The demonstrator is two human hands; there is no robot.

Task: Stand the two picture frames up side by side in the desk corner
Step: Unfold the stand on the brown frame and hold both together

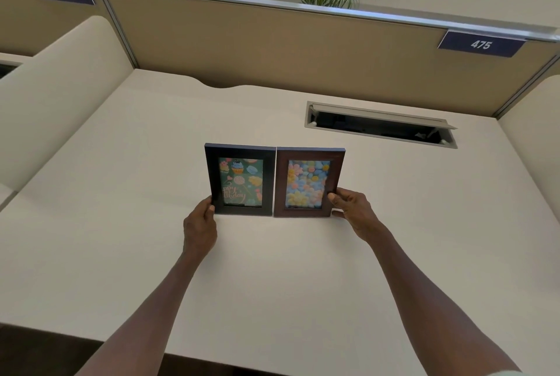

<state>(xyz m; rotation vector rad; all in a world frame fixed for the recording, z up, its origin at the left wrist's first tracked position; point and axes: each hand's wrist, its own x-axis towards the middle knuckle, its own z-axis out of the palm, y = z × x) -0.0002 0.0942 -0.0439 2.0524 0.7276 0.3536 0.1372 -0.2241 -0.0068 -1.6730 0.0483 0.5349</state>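
Note:
Two picture frames stand upright side by side in the middle of the white desk, edges touching. The black frame on the left shows a green birthday picture with cupcakes. The brown frame on the right shows pastel flowers. My left hand grips the black frame's lower left corner. My right hand holds the brown frame's lower right edge, thumb on its front. Both frames face me.
An open cable hatch is set into the desk at the back right. Tan partition panels with number plates 474 and 475 close the back; cream side dividers flank the desk. Plants rise behind the partition.

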